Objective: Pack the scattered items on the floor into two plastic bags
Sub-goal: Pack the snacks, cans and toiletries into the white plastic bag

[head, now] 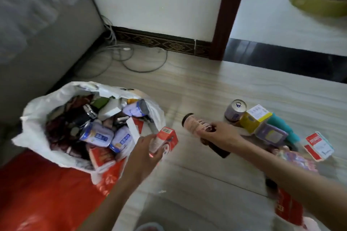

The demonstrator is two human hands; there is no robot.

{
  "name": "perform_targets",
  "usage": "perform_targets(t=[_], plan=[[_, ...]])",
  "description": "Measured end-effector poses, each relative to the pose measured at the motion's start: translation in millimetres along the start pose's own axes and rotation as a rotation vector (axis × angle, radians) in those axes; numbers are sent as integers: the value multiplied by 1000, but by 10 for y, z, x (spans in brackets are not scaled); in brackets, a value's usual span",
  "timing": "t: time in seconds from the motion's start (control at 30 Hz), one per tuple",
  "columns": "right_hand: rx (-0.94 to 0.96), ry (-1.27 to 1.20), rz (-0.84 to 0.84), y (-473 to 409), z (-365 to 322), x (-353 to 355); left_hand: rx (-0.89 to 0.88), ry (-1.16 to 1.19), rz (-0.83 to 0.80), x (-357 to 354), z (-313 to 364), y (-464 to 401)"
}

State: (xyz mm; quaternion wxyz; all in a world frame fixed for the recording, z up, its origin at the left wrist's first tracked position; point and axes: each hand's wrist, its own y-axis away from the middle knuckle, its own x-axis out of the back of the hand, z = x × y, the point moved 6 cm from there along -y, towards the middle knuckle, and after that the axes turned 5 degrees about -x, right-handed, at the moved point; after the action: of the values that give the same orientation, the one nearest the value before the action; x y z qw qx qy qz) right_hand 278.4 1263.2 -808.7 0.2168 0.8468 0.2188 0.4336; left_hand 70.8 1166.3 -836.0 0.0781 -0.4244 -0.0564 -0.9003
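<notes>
While the left hand (148,148) grips a red carton (167,139), the right hand (221,133) holds a bottle (195,124) pointing up-left

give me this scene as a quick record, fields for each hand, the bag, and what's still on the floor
left hand: holds red carton beside the bag
right hand: grips brown bottle, lying sideways
white bag: open, nearly full
still on floor: can, yellow box, purple box, red-and-white box
</notes>
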Motion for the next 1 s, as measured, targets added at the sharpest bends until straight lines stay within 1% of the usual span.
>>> perform_targets(t=[0.07, 0.2, 0.3, 0.37, 0.43, 0.53, 0.63, 0.7, 0.77, 0.8, 0.93, 1.0], plan=[[20, -16, -61, -86, -461, -229, -5, -133, 116, 410, -340, 43], [89, -90, -150, -322, -1364, -766, 32, -492, 327, 1252, -903, 31], [146, -173, -209, -453, -1883, -1136, 17, -648, 440, 1627, -1099, -24], [179, -176, -194, -587, -2224, -1387, 27, -722, 494, 1812, -1311, -93], [173, -182, -177, -725, -2495, -1581, 62, -764, 525, 1948, -1489, -214], [166, -219, -167, -975, -2778, -1838, 90, -833, 512, 2027, -1662, -471], [143, -318, -97, -1197, -2932, -1936, 95, -877, 440, 2043, -1812, -739], [125, -418, -95, -1283, -2968, -1973, 110, -836, 356, 2035, -1900, -861], [147, -509, -117, -1298, -3007, -2016, 119, -747, 289, 2045, -1950, -930], [183, -506, -122, -1294, -3030, -2045, 119, -710, 280, 2062, -1965, -950], [321, -287, -147, -1190, -3106, -2163, 84, -671, 307, 2137, -1973, -967], [363, -238, -125, -1157, -3109, -2155, 113, -668, 316, 2144, -1967, -966]])
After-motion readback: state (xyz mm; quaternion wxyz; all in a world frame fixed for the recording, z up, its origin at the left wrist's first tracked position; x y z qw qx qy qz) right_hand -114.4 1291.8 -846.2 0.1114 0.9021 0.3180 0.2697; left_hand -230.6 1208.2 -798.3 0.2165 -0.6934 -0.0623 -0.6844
